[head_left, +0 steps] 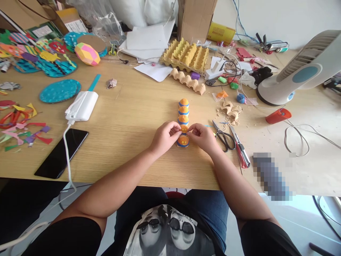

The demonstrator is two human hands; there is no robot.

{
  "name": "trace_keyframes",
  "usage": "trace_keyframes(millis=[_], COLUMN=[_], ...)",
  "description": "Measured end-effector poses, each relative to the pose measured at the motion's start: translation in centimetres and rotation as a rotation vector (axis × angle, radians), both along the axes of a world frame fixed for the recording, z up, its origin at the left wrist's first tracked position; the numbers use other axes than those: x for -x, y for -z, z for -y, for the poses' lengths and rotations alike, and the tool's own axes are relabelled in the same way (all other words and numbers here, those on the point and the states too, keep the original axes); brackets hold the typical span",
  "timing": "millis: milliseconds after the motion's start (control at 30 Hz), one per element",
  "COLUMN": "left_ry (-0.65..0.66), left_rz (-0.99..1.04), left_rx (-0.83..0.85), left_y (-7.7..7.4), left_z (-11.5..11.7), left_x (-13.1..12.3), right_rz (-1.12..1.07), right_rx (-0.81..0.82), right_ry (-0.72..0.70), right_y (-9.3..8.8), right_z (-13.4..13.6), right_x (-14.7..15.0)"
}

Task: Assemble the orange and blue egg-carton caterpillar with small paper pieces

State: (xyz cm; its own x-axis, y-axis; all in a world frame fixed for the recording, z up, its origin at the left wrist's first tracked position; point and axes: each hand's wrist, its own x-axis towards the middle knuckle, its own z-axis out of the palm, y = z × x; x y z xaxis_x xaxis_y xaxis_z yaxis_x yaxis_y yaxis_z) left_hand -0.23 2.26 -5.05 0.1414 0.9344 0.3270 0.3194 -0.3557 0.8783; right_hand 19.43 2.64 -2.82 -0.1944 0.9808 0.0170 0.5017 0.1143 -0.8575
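A painted egg-carton strip [183, 111] stands on the table in front of me, its row of orange bumps ringed with blue bands. The nearest bump [183, 140] carries a small face with yellow eyes. My left hand [167, 137] is closed in a pinch at the left side of the second bump from the front. From the right, my right hand [201, 137] pinches at the same bump. A blue band crosses between the two sets of fingertips, which partly hide it; whether they grip the band alone or the bump too is unclear.
Black-handled scissors [225, 137] and a red utility knife [241, 149] lie right of my right hand. Carton scraps [230, 110] sit beyond them. A fan [295, 71] stands at right, a yellow egg tray [185, 57] behind, a phone [62, 153] at left.
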Motion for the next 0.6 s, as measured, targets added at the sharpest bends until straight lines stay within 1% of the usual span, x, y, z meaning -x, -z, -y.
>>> trace_keyframes(millis=[167,300,433,600], left_ry=[0.047,0.021,0.039,0.035], left_rz=[-0.170,-0.349,-0.392,-0.409], left_rx=[-0.134,-0.220,-0.278,-0.283], left_y=[-0.58,-0.75,-0.56,-0.40], left_z=[0.49,0.74,0.69,0.61], left_x=[0.46,0.67,0.88,0.91], right_rz=[0.008,0.010,0.010,0.006], right_rx=[0.000,-0.015,-0.016,-0.018], right_ry=[-0.017,-0.018,-0.023,-0.027], right_y=[0.15,0.08,0.26,0.53], right_z=[-0.04,0.07,0.01,-0.15], right_x=[-0.04,0.01,0.08,0.07])
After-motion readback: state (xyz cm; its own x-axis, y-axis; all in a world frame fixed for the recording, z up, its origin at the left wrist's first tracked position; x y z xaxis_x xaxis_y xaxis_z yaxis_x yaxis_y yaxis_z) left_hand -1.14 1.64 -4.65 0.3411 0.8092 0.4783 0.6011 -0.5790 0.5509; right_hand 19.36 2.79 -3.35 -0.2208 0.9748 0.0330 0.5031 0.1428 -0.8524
